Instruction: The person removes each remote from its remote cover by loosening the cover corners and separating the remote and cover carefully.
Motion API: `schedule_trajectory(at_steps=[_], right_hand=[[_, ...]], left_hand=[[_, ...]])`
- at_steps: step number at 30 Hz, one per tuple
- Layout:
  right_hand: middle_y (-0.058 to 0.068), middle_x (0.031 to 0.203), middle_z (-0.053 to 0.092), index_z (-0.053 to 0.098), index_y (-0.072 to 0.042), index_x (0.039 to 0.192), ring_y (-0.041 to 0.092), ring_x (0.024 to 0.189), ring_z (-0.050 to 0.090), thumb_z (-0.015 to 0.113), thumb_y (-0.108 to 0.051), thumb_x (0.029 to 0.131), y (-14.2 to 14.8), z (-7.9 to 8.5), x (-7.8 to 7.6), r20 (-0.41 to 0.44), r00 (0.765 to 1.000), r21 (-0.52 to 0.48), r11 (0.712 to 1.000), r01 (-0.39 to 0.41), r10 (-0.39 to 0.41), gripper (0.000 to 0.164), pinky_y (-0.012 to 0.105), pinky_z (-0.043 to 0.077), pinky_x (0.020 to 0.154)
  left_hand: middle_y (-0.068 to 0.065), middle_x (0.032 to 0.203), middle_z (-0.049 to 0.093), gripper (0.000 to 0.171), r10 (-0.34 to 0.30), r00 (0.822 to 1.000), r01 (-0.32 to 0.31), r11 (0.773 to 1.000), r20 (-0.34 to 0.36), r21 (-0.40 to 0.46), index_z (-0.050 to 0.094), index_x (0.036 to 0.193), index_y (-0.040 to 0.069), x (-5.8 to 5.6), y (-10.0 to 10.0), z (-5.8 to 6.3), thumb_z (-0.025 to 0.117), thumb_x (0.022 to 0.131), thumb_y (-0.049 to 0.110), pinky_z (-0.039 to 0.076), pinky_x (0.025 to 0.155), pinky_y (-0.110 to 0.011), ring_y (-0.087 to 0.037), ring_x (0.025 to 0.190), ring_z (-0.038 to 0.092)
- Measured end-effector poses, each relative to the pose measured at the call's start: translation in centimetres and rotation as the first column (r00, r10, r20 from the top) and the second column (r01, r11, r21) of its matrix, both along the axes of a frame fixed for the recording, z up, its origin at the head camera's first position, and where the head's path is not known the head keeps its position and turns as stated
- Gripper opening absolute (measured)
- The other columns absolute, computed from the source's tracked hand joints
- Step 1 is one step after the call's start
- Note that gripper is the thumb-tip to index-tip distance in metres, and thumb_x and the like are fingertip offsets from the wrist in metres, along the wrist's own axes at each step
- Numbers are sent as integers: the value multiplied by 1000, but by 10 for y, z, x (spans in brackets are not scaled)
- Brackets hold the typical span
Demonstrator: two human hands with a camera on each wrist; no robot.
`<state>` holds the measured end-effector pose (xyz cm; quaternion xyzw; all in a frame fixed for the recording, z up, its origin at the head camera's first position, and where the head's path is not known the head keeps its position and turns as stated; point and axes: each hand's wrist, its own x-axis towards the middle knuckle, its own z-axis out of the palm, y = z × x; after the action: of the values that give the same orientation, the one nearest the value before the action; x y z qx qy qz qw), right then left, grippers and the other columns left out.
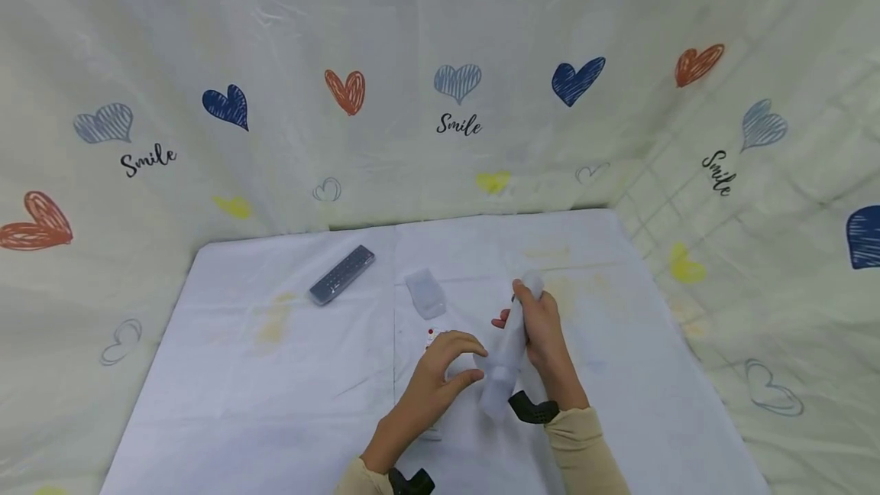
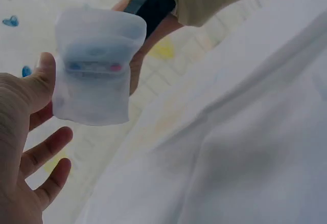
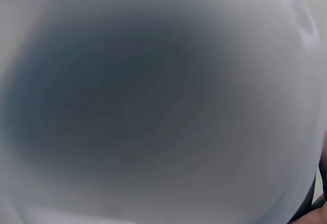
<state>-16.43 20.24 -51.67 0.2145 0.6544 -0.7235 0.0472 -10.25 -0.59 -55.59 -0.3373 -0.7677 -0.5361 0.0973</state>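
Note:
In the head view my right hand (image 1: 543, 327) grips a long, frosted translucent sleeve (image 1: 507, 357), tilted, near its far end. Blue and pink spots show through the sleeve (image 2: 94, 93) in the left wrist view; what is inside is unclear. My left hand (image 1: 436, 373) is at the sleeve's left side, its thumb and forefinger curved in a wide C with the tips by the edge. Its other fingers (image 2: 53, 150) are spread loosely. A pale blurred surface fills most of the right wrist view.
A dark remote control (image 1: 341, 275) lies at the back left of the white-covered table (image 1: 275, 403). A small translucent cover (image 1: 426, 294) lies to its right. Partly under my left hand is a white item with red dots (image 1: 431, 334). A heart-printed curtain hangs behind.

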Motion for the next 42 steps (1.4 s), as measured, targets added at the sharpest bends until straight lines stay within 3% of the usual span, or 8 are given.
schedule_trajectory(at_steps=[9,15,18,21,24,27,33,42], right_hand=[[7,70,59,47,1,114,18,55,67,55,-37,108,-18,-5,13,-13,998,-40,997,-69,68,39,40,65,65],[7,69,60,43,0,116,17,56,66,57,-36,108,-28,-5,23,-43,995,-44,995,-86,84,39,37,63,63],[8,71,60,41,0,117,18,56,67,57,-35,108,-26,-4,25,-70,998,-39,999,0,-3,40,39,64,63],[9,75,60,38,0,123,19,57,69,58,-37,107,-22,-3,24,-81,994,-17,997,75,-76,45,40,65,66],[11,82,59,33,-2,131,20,58,70,58,-40,106,-18,-2,22,-90,988,15,992,128,-126,53,42,65,70],[14,89,57,31,-3,136,20,59,68,59,-43,105,-14,0,19,-128,978,35,985,168,-163,58,48,65,73],[15,91,55,33,-3,131,19,60,65,60,-42,105,-12,3,9,-165,973,13,986,167,-162,55,49,65,71],[9,85,54,42,-4,117,17,51,65,56,-41,106,4,-3,-2,-88,984,14,987,157,-156,41,40,64,64]], left_hand=[[9,89,68,20,202,940,-211,977,-275,-6,65,91,21,-19,14,1,83,83,21,45,79,-23,-7,84,60],[8,85,68,23,322,900,-330,944,-295,24,66,85,19,-17,18,1,86,77,23,46,76,-26,-11,79,60],[6,91,68,21,323,930,-332,943,-178,-25,66,94,17,-8,18,2,84,84,21,49,78,-27,-11,81,60],[7,104,66,18,312,943,-299,947,113,-117,64,110,18,8,15,8,73,99,28,52,79,-25,-7,86,59],[9,109,66,32,309,863,-239,947,401,-216,59,123,21,28,11,16,61,104,46,51,72,-23,-2,84,59],[9,96,68,46,293,802,-154,943,521,-294,62,119,19,42,11,18,59,100,62,47,62,-23,0,73,57],[10,64,61,44,250,841,-113,949,479,-296,64,79,16,50,22,12,55,106,51,41,52,-19,4,57,50],[14,58,33,47,251,913,-138,932,322,-334,46,69,19,61,32,19,47,111,41,27,47,-18,2,51,29]])
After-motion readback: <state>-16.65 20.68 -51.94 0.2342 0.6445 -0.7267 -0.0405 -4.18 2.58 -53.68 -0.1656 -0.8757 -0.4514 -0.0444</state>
